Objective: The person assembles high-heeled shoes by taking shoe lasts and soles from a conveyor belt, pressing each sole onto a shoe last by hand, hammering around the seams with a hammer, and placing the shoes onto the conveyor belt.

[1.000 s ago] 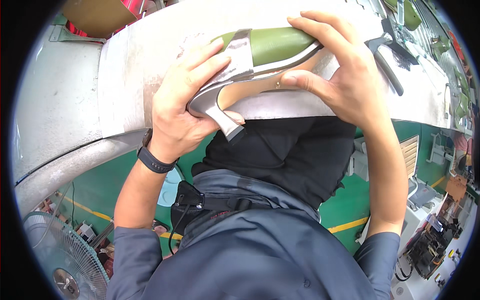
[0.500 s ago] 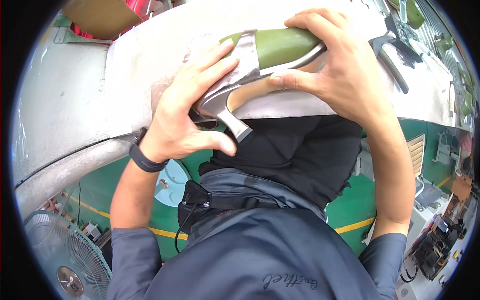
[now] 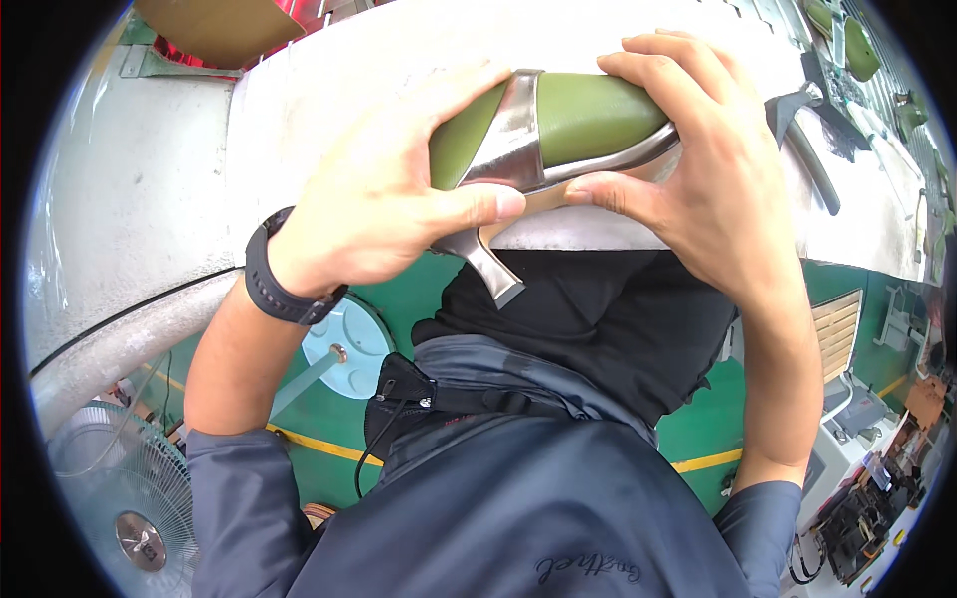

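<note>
Between my hands, over the near edge of the worktable, lies a silver high-heeled shoe (image 3: 505, 145) on a green shoe last (image 3: 593, 120). Its wide metallic strap crosses the last, and the slim heel (image 3: 488, 271) points down toward me. My left hand (image 3: 369, 214) wraps the heel end, with the thumb along the near side below the strap. At the toe end, my right hand (image 3: 708, 169) has its fingers over the top and its thumb against the sole edge. The palms hide both ends of the shoe.
The pale worktable (image 3: 309, 130) curves across the top. Right of the shoe lies a dark-handled tool (image 3: 815, 169); green lasts (image 3: 859, 50) sit at the far right. A brown box (image 3: 214, 20) stands far left. Below are a fan (image 3: 130, 488) and a light-blue round base (image 3: 349, 349).
My left hand has closed in on the heel end, its thumb moving up from beside the heel onto the shoe's near side. Shoe and both hands appear slightly lower and further right.
</note>
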The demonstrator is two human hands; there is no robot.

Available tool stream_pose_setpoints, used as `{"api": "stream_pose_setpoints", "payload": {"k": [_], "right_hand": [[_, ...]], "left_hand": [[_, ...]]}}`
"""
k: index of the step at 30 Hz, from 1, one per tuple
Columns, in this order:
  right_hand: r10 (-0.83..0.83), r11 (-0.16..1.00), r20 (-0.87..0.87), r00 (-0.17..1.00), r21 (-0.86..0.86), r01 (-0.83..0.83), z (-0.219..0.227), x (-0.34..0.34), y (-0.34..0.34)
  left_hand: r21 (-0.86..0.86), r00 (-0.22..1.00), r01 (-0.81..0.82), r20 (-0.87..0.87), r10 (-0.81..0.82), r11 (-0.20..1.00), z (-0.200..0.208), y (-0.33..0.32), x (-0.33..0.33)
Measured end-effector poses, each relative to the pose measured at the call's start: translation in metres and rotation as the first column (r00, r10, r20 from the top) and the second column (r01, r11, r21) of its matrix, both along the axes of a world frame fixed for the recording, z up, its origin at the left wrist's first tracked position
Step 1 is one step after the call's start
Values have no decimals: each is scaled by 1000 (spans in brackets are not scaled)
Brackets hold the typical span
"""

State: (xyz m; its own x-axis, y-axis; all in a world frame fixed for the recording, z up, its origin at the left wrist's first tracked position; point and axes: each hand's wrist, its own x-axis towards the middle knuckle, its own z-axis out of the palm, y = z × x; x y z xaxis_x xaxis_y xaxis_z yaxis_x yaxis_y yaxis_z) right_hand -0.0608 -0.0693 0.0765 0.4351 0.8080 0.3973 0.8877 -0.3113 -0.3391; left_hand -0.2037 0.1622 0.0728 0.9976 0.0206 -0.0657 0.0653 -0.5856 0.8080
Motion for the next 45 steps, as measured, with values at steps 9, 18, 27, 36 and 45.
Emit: {"api": "stream_pose_setpoints", "payload": {"k": [9,18,27,36,45], "right_hand": [[17,1000,121,993,-21,-14,-8,12,-2],[-77,916,-113,991,385,115,-18,53,-24],[-480,873,156,863,183,453,-70,59,-103],[-301,868,-510,806,203,453,-21,0,-91],[373,522,-846,381,531,668,-41,-20,-50]], "left_hand": [[-29,993,-109,45,111,994,-1,-23,9],[307,970,-200,194,145,930,-15,-53,-7],[371,972,24,207,-108,928,11,-63,50],[345,941,146,241,-237,927,4,-66,76],[285,966,186,121,-227,940,13,-69,84]]}}
